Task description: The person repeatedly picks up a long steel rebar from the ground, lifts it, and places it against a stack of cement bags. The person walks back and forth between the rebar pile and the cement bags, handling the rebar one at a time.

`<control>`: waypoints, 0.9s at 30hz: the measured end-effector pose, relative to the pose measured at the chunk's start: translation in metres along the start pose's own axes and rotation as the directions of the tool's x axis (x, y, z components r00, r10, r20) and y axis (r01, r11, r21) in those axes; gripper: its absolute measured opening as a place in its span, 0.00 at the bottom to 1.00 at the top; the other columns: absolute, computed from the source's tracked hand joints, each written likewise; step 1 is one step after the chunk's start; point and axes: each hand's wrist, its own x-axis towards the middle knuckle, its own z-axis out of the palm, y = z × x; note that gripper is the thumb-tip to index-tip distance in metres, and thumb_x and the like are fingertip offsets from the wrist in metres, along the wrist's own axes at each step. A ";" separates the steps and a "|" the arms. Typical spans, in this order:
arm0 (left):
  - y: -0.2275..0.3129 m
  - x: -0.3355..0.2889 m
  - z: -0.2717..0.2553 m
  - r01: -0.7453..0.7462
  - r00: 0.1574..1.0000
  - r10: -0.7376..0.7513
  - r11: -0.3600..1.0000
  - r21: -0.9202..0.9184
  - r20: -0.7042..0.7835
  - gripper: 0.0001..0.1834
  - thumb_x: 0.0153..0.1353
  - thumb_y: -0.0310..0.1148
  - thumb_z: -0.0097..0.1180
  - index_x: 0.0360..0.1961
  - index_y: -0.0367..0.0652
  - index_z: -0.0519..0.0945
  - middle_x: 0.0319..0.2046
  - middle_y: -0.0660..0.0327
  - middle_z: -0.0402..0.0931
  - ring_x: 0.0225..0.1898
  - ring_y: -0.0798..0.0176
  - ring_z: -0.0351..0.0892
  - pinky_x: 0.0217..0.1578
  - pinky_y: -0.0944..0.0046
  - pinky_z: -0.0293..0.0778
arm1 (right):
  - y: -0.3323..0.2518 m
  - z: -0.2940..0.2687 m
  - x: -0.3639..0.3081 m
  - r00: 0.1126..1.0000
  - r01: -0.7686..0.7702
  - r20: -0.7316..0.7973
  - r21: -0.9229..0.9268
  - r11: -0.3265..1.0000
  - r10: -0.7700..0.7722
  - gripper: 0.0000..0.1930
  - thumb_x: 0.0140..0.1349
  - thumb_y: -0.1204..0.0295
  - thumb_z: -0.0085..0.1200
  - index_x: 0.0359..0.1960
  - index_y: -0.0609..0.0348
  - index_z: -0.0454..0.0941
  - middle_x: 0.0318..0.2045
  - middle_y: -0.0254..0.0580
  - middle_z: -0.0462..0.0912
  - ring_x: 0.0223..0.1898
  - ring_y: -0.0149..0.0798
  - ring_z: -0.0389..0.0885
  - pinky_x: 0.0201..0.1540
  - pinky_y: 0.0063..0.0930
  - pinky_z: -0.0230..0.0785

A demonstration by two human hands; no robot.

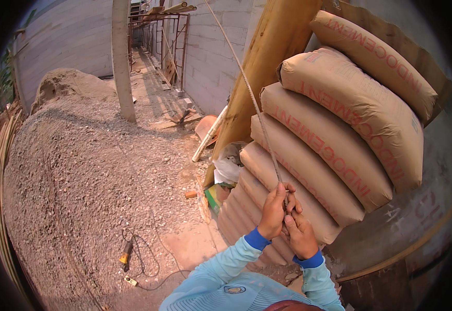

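Note:
Both my hands are closed on a long thin rope (259, 111), which runs taut from the top of the picture down to them; it could also be a thin ribbed rod. My left hand (273, 211) grips it a little higher, thumb pointing up. Just below and to the right, my right hand (302, 234) has its fingers curled around the lower part, touching the left hand. The lower end is hidden between my fingers. Close behind the hands rises a tall, leaning stack of brown paper cement bags (335, 160) with red print.
A gravel heap (80, 181) spreads on the left, beside a concrete post (122, 62). A yellow-black power tool (126, 254) and its cable lie on the ground. A wooden plank (270, 57) leans by the bags. Red scaffolding (158, 44) stands along the block wall (215, 57).

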 end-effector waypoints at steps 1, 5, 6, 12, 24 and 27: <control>0.000 0.000 -0.002 -0.009 1.000 0.009 1.000 -0.010 0.001 0.23 0.72 0.51 0.31 0.42 0.40 0.67 0.16 0.66 0.61 0.24 0.66 0.72 0.31 0.68 0.69 | 0.002 0.001 0.001 1.000 -0.026 0.012 0.060 0.998 0.026 0.13 0.70 0.68 0.43 0.45 0.67 0.70 0.28 0.31 0.71 0.28 0.24 0.66 0.30 0.19 0.61; -0.004 0.003 -0.007 -0.003 1.000 0.003 1.000 -0.012 -0.018 0.24 0.72 0.50 0.31 0.41 0.38 0.67 0.16 0.67 0.62 0.23 0.68 0.72 0.29 0.70 0.69 | 0.008 0.004 0.006 0.998 0.055 -0.026 -0.059 0.997 -0.057 0.12 0.70 0.67 0.43 0.44 0.64 0.70 0.24 0.25 0.64 0.23 0.21 0.59 0.23 0.16 0.52; -0.005 0.004 -0.008 -0.001 1.000 0.000 1.000 -0.008 -0.021 0.24 0.72 0.50 0.31 0.41 0.38 0.67 0.16 0.67 0.62 0.23 0.68 0.72 0.29 0.70 0.69 | 0.010 0.004 0.007 0.999 0.038 -0.025 -0.040 0.999 -0.039 0.12 0.70 0.67 0.43 0.44 0.64 0.70 0.24 0.25 0.64 0.23 0.21 0.59 0.24 0.16 0.53; -0.002 0.011 -0.013 0.006 1.000 -0.005 1.000 -0.013 0.022 0.23 0.71 0.52 0.31 0.43 0.41 0.67 0.17 0.66 0.60 0.26 0.65 0.72 0.33 0.67 0.70 | 0.012 0.004 0.014 0.995 0.090 -0.039 -0.096 0.991 -0.094 0.12 0.70 0.66 0.44 0.44 0.63 0.70 0.23 0.26 0.65 0.22 0.20 0.59 0.23 0.16 0.52; 0.039 0.028 -0.017 -0.093 0.995 0.096 0.994 -0.064 0.041 0.27 0.72 0.49 0.32 0.60 0.38 0.60 0.49 0.53 0.71 0.49 0.61 0.74 0.46 0.60 0.73 | -0.090 0.031 0.130 0.993 -0.095 0.082 0.167 0.981 0.082 0.10 0.69 0.68 0.42 0.39 0.63 0.73 0.22 0.28 0.66 0.17 0.20 0.57 0.17 0.16 0.49; 0.056 0.026 -0.016 -0.105 0.973 0.107 0.994 -0.020 0.203 0.28 0.72 0.49 0.33 0.62 0.38 0.59 0.51 0.51 0.71 0.48 0.61 0.75 0.46 0.59 0.73 | -0.131 0.043 0.178 0.988 -0.103 0.131 0.156 0.982 0.083 0.10 0.70 0.68 0.42 0.41 0.63 0.71 0.21 0.27 0.64 0.16 0.19 0.54 0.14 0.14 0.46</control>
